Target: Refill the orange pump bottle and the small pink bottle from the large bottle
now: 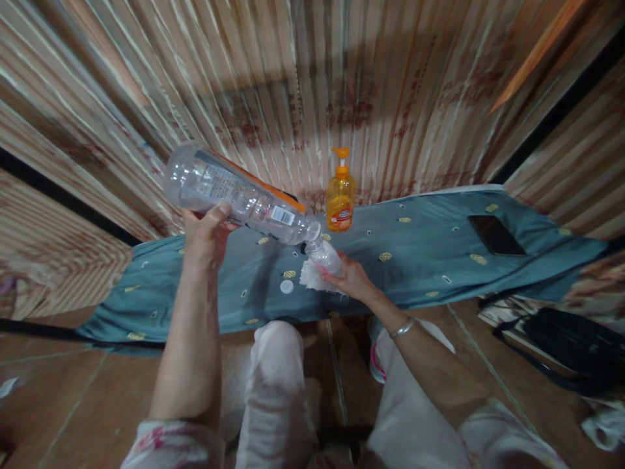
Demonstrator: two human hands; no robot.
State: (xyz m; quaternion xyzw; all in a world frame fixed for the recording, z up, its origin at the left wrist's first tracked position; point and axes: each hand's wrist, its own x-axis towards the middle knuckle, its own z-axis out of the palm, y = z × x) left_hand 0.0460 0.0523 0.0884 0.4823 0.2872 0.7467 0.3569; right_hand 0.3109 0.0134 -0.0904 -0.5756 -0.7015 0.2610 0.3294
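My left hand [208, 228] is closed round a large clear plastic bottle [239, 195] with an orange-edged label. The bottle is tipped, its neck down to the right. Its mouth meets, or nearly meets, the opening of a small clear bottle [325, 255], which my right hand [354, 277] grips and tilts toward it. How much liquid either bottle holds I cannot make out. Under the small bottle is a crumpled white tissue [312, 277]. A white round cap [286, 286] lies on the cloth to its left. Behind stands an orange pump bottle [340, 195], upright.
A blue-green cloth with pineapple prints [415, 260] covers the narrow table. A dark phone [497, 235] lies toward its right end. Pleated curtains [366, 78] hang right behind. A black bag [561, 345] rests at the lower right.
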